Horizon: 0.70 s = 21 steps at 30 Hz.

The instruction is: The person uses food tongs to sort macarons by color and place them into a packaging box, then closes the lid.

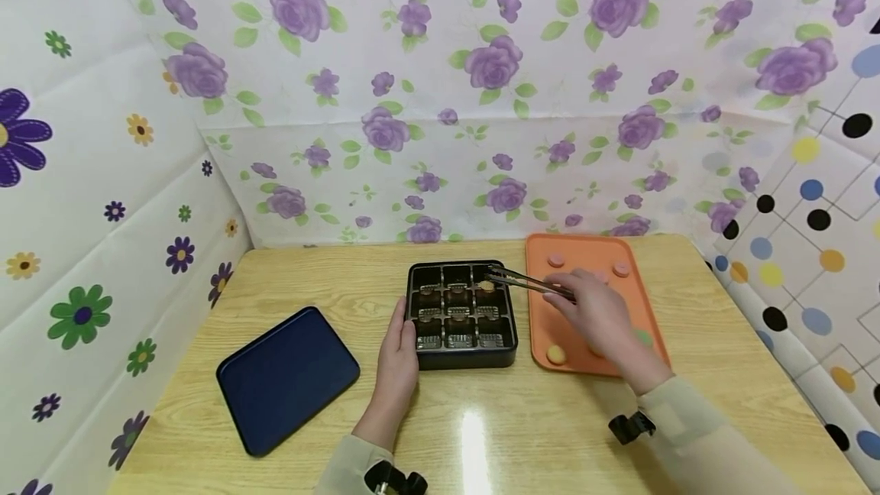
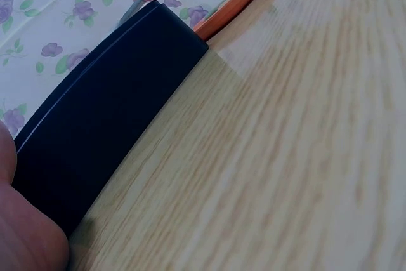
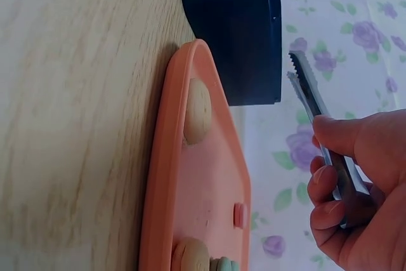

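Note:
My right hand (image 1: 596, 313) holds metal tongs (image 3: 311, 93) over the back right of a dark box (image 1: 467, 359) divided into several compartments. In the right wrist view the serrated tips stand slightly apart with nothing between them. Just below the tips, a small yellowish cookie (image 1: 486, 286) sits in the back right compartment. Along the box's left wall lies my left hand (image 1: 399, 350), its fingers straight against the side and the thumb at the rim. Clear ribbed inserts show in the compartments.
Right of the box lies an orange tray (image 1: 539, 304) with pink pieces (image 1: 621, 269), a yellowish cookie (image 1: 556, 354) and a green piece (image 1: 644, 338). My right forearm crosses its near edge. A dark blue lid-like tray (image 1: 289, 380) lies at left. Flowered cloth (image 1: 440, 98) hangs behind the table.

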Tool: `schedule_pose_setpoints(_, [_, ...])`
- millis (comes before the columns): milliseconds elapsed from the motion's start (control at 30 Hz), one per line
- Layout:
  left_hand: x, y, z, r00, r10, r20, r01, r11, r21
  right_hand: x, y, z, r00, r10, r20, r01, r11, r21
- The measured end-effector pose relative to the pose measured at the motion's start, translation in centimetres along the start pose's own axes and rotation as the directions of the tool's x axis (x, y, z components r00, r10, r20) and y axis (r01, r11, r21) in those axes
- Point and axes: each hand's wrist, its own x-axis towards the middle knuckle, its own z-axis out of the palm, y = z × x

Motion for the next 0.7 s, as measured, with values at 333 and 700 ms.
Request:
schedule_pose_setpoints(333, [-0.1,0.2,0.3,1.000,0.003,-0.005,-0.003,1.000,0.008,-0.1,0.0,0.1,1.000,-0.001,-0.001,0.001,1.000,-0.009])
schedule_pose_setpoints(700, [0.0,0.0,0.1,1.000,0.016,-0.014,-0.016,1.000,0.017,-1.9,0.5,-1.1,1.000,0.001,0.004,-0.001,1.000,-0.025])
